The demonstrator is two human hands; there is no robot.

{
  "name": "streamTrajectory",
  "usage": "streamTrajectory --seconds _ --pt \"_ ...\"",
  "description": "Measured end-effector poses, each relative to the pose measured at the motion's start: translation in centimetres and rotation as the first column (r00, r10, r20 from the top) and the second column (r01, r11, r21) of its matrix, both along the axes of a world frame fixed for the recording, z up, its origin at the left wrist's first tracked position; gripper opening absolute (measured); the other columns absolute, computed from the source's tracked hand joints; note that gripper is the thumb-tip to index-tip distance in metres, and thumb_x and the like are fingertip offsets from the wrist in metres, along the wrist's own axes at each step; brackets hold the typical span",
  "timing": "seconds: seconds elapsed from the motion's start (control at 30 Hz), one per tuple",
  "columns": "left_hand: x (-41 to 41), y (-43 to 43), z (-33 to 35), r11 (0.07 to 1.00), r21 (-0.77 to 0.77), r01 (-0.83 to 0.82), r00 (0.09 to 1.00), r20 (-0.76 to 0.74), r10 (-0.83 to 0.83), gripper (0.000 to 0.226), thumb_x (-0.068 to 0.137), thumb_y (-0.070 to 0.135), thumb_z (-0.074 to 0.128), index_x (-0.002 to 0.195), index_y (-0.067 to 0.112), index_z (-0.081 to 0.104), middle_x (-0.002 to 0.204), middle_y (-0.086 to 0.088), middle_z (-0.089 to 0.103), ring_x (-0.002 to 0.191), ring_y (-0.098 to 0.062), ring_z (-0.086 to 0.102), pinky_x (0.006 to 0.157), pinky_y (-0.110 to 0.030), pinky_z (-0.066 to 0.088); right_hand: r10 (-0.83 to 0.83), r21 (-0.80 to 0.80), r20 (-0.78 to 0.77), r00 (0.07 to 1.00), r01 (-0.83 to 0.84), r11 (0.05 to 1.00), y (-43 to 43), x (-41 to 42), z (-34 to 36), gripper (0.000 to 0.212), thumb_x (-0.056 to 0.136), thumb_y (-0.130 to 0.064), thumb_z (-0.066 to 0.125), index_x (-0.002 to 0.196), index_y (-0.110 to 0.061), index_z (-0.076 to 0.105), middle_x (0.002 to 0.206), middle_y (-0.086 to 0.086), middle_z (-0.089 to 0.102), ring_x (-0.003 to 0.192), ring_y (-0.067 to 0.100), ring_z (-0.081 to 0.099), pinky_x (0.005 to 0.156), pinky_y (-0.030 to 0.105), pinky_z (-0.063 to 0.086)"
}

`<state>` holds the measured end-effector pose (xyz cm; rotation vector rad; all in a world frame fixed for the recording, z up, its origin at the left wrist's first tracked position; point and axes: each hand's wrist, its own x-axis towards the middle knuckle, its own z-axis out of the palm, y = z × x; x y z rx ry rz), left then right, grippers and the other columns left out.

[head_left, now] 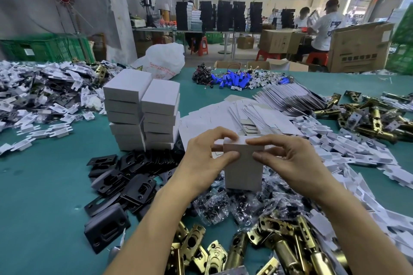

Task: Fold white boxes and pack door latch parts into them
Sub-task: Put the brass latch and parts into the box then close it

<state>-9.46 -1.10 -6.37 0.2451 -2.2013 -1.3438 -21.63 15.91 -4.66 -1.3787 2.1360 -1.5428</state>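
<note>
While both hands meet over the green tabletop [44, 185], we log from the head view 1 white box [243, 169] held upright between them, just above a heap of bagged screws [221, 206].

- Left hand [201, 158]: pinching the box's upper left corner, thumb on the near face, fingers [214, 133] curled over the top.
- Right hand [292, 161]: pinching the upper right edge the same way, thumb and forefinger closed on the top flap.
- Behind and left of the box we count 2 stacks of closed white boxes [143, 109], side by side and touching.
- Black strike plates [125, 185] lie heaped at the foot of the stacks.
- Brass latch bolts [279, 243] are piled nearest us, with more at far right.
- Flat box blanks [257, 114] fan out beyond the hands.
- White plastic inserts [44, 96] cover the far left.
- Blue cylinders with wires [232, 80] sit further back.
</note>
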Motion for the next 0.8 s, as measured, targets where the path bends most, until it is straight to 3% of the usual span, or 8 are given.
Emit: streamTrajectory --seconds 0.1,0.17,0.23,0.3,0.4,0.53,0.63,0.8 --pt "0.3 0.1 0.0 0.988 0.151 0.029 0.991 0.126 -0.048 0.045 0.086 0.036 0.078 0.114 0.056 0.049 0.111 0.007 0.066 0.092 -0.012 0.071 0.078 -0.037 0.063 0.010 -0.147 0.133 0.991 0.009 0.989 -0.2 0.4 0.4 0.030 0.087 -0.002 0.069 0.103 -0.028 0.073 0.099 -0.007 0.075 0.087 0.022 0.073 0.071 0.029 0.060" --pt "0.3 0.2 0.3 0.981 0.188 0.044 0.974 0.211 -0.085 0.057 0.074 0.061 0.075 0.122 0.045 0.050 0.110 0.002 0.067 0.091 -0.018 0.073 0.077 -0.049 0.063 0.035 -0.280 0.254 0.966 0.039 0.959 -0.2 0.6 1.0 0.027 0.086 -0.005 0.067 0.105 -0.024 0.072 0.101 0.000 0.075 0.088 0.021 0.073 0.067 0.026 0.060" --pt "0.3 0.5 0.7 0.947 0.307 0.092 0.967 0.198 -0.158 0.067 0.068 0.069 0.070 0.121 0.031 0.057 0.106 -0.002 0.066 0.083 -0.018 0.074 0.065 -0.050 0.063 0.047 -0.367 0.344 0.938 0.088 0.926 -0.2 0.9 1.6 0.025 0.083 -0.016 0.067 0.107 -0.024 0.070 0.102 0.005 0.075 0.087 0.020 0.074 0.065 0.029 0.060" --pt "0.4 0.7 1.2 0.914 0.394 0.099 0.974 0.148 -0.170 0.060 0.070 0.065 0.071 0.116 0.028 0.061 0.099 -0.004 0.068 0.076 -0.021 0.075 0.059 -0.050 0.062 0.047 -0.390 0.390 0.920 0.118 0.913 -0.4 1.3 1.7 0.027 0.081 -0.022 0.067 0.108 -0.024 0.069 0.101 0.007 0.075 0.085 0.022 0.074 0.065 0.029 0.060" --pt "0.4 0.9 1.8 0.926 0.378 0.003 0.985 0.161 -0.068 0.055 0.072 0.064 0.073 0.108 0.024 0.063 0.087 -0.005 0.074 0.073 -0.028 0.075 0.067 -0.063 0.056 0.040 -0.358 0.403 0.914 0.117 0.926 -0.9 1.7 1.5 0.034 0.081 -0.023 0.066 0.115 -0.027 0.066 0.107 0.013 0.069 0.085 0.021 0.073 0.066 0.031 0.060" --pt "0.1 1.2 2.9 0.909 0.403 -0.109 0.993 0.091 0.079 0.053 0.064 0.054 0.081 0.099 0.017 0.064 0.088 -0.004 0.075 0.070 -0.018 0.074 0.052 -0.032 0.056 0.139 -0.307 0.461 0.876 0.010 0.952 -1.2 2.2 1.5 0.056 0.074 -0.029 0.072 0.123 -0.048 0.055 0.108 0.016 0.069 0.085 0.033 0.074 0.067 0.039 0.061" --pt "0.2 1.2 3.8 0.826 0.554 -0.101 0.995 0.048 0.090 0.055 0.062 0.034 0.091 0.101 0.013 0.057 0.080 -0.004 0.073 0.061 -0.019 0.072 0.046 -0.030 0.053 0.134 -0.325 0.488 0.862 0.037 0.945 -1.4 2.7 1.8 0.059 0.075 -0.032 0.070 0.127 -0.052 0.050 0.101 0.015 0.074 0.078 0.037 0.074 0.065 0.039 0.061" --pt "0.5 0.9 5.6 0.736 0.676 0.033 0.996 0.039 -0.080 0.048 0.077 0.007 0.084 0.118 0.004 0.060 0.102 -0.020 0.071 0.070 -0.026 0.074 0.053 -0.031 0.059 0.100 -0.345 0.540 0.836 0.111 0.932 -1.6 2.8 2.3 0.077 0.078 -0.035 0.066 0.141 -0.058 0.028 0.102 0.012 0.075 0.079 0.034 0.075 0.065 0.038 0.061"
